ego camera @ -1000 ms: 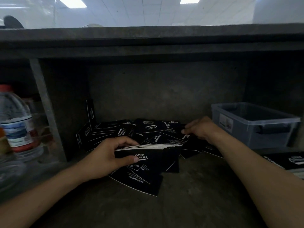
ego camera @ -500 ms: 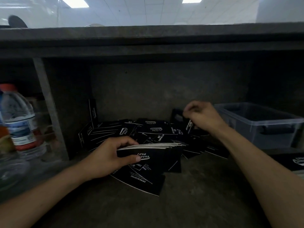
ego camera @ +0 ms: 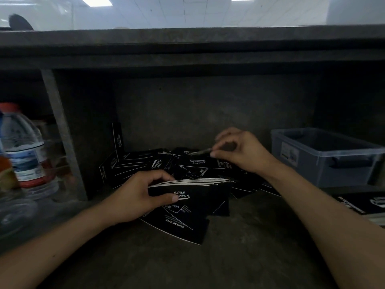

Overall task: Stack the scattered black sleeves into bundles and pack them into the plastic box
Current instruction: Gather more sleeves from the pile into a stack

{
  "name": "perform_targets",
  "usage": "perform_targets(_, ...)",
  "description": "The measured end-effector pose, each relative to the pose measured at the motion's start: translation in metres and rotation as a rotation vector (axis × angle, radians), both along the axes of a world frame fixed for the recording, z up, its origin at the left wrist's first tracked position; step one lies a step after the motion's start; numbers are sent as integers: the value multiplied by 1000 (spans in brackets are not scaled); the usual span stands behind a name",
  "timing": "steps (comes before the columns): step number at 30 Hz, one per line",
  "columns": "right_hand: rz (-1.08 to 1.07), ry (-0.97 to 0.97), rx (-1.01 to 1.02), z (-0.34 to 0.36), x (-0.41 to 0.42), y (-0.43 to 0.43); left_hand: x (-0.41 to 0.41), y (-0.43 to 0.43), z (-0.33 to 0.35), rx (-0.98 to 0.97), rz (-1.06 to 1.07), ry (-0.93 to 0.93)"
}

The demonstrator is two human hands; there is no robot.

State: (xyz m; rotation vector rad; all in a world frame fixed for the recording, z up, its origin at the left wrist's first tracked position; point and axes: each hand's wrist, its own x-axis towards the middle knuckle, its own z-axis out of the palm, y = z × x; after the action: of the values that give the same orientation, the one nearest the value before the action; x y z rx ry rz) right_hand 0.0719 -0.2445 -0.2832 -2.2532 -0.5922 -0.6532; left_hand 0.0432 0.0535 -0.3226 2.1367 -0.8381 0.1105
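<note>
**Bundling underway, nothing in the box yet**

We're working the pile on the concrete shelf.

- Left hand: the grip is wrapping one end of the bundle, with the thumb on the front face and the fingers curled over the top edge. The bundle is standing on edge, resting on loose sleeves at the front of the shelf.
- Right hand: the grip is pinching a single sleeve between thumb and fingertips, holding it just above the scattered pile. It's blurred, so we can't tell whether it's one sleeve or two.

Progress, as we're reading it: early.

- Most sleeves are lying loose, fanned across the back of the shelf.
- One leaning sleeve is standing against the left wall.
- The plastic box is sitting to the right of the pile with its lid off, well apart from the bundle. We're seeing nothing black in the part of it that shows.
- A black printed stack is lying at the right edge in front of the box. It's possibly a finished bundle, but we can't confirm that.

Remaining work:

- Adding the pinched sleeve to the bundle.
- Collecting the rest of the pile.
- Squaring the edges.
- Loading the bundles into the box.

The water bottle is standing off to the left past the divider, out of the way.
</note>
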Motion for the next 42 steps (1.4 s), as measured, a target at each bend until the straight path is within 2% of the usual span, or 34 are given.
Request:
perform_targets(4, 130, -61, 295, 10, -13, 17, 3, 1, -4, -38, 27, -35)
perform_targets(7, 131, -209, 260, 14, -20, 26, 5, 3, -5, -57, 36, -18)
perform_targets(8, 131, -191, 213, 13, -20, 29, 5, 3, -5, -65, 34, -11)
perform_targets(11, 188, 150, 49, 2, -21, 40, 3, 2, -5, -75, 24, 5)
perform_targets(12, 219, 285, 49, -1, -21, 44, 3, 1, -4, -75, 15, 7)
perform_targets(14, 228, 455, 246, -2, -16, 47, 2, 1, -2, -55, -6, -4)
perform_targets(16, 107, 371, 406, -1, -4, 37, 1, 0, 0, -22, -21, -10)
perform_targets(17, 15, 300, 367, -3, 3, 29, 0, 0, 0, -9, -24, -11)
perform_targets(18, -60, 258, 246, -8, 7, 20, 0, 0, 0, -1, -22, -13)
perform_targets(20, -97, 280, -95, -23, 10, 10, 0, 0, 0, 6, -15, -15)
perform_targets(22, -118, 345, -285, -33, 12, 4, 1, 0, 0, 8, -13, -22)
perform_targets(28, -300, 378, -264, -16, 6, 4, 1, -1, -1, -7, -20, -25)
perform_targets(30, -291, 439, -87, -14, 5, 3, 1, -1, -1, -9, -20, -26)
perform_targets(36, -133, 495, 731, 4, 1, 1, 1, -1, -1, -9, -22, -23)
perform_targets(38, -55, 445, 872, 6, 0, 2, 0, -1, 0, -1, -20, -19)
perform_targets(42, 31, 401, 990, 6, 6, 1, 0, 0, 0, 1, -22, -10)
